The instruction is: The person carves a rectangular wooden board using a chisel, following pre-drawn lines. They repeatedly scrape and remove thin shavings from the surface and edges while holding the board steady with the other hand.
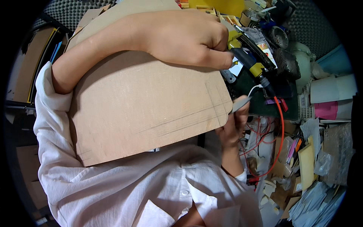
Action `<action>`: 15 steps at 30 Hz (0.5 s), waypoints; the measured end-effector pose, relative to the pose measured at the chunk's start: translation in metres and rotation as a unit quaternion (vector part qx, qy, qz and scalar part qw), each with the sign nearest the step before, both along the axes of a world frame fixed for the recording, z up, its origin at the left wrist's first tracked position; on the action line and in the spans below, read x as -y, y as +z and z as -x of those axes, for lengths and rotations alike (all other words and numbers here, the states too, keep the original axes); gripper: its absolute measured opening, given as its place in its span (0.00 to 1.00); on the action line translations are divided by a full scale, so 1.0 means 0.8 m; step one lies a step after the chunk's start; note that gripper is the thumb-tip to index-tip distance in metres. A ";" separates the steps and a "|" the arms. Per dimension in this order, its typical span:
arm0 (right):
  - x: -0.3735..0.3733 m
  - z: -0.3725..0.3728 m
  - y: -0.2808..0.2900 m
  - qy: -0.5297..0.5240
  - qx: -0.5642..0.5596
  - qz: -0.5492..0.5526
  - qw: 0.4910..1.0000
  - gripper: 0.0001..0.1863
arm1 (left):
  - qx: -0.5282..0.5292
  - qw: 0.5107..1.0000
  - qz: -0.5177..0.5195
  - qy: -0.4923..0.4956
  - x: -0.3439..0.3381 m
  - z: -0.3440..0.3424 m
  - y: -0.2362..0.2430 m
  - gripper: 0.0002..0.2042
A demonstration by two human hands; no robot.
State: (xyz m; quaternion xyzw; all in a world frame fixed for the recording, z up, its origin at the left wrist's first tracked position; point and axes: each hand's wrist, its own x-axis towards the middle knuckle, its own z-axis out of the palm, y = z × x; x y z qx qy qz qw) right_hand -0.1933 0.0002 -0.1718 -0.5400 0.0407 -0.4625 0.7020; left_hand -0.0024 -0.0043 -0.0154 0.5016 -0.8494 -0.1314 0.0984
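Note:
A large, thin plywood board (151,98) lies tilted against my body, with ruled pencil lines near its edges and a rounded corner at the near right. My left forearm crosses over it. At the board's right edge my left hand (193,39) is closed, its fingers curled over the edge and the thumb bent beside them. Below the rounded corner, my right hand (234,123) is closed around a thin, flat grey piece (241,104) that touches or nearly touches the board edge. Its exact kind cannot be made out. The board partly hides the right fingers.
Beyond the board's right edge lies a black and yellow power tool (249,62) with an orange-red cord (283,125) running down. Dark green mat (251,108) shows underneath. Cluttered tools and jars stand at the back right. Scraps and plastic bags (315,200) pile up at the lower right.

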 end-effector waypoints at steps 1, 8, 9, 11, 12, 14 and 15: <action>0.003 0.000 0.001 0.021 0.034 0.000 0.999 0.09 | -0.004 1.000 -0.011 0.000 -0.001 0.001 -0.001 0.22; 0.011 -0.005 0.005 0.031 0.027 0.000 0.999 0.09 | 0.016 0.999 -0.037 -0.001 0.000 -0.001 0.003 0.20; 0.011 -0.005 0.004 0.036 0.026 -0.005 0.999 0.09 | 0.005 1.000 -0.012 -0.020 0.001 -0.001 0.002 0.20; 0.011 -0.004 0.003 0.045 0.024 -0.015 0.999 0.10 | -0.021 0.998 0.023 -0.046 0.002 0.000 0.000 0.21; 0.013 -0.003 0.002 0.054 0.026 -0.013 0.998 0.10 | -0.017 0.999 0.025 -0.043 0.002 0.000 0.000 0.21; 0.019 -0.001 0.002 0.071 0.035 -0.014 0.997 0.11 | -0.008 0.999 0.025 -0.038 0.002 -0.001 0.000 0.21; 0.019 -0.002 0.002 0.076 0.043 -0.039 0.995 0.11 | 0.006 1.000 0.000 -0.020 0.001 -0.002 0.002 0.20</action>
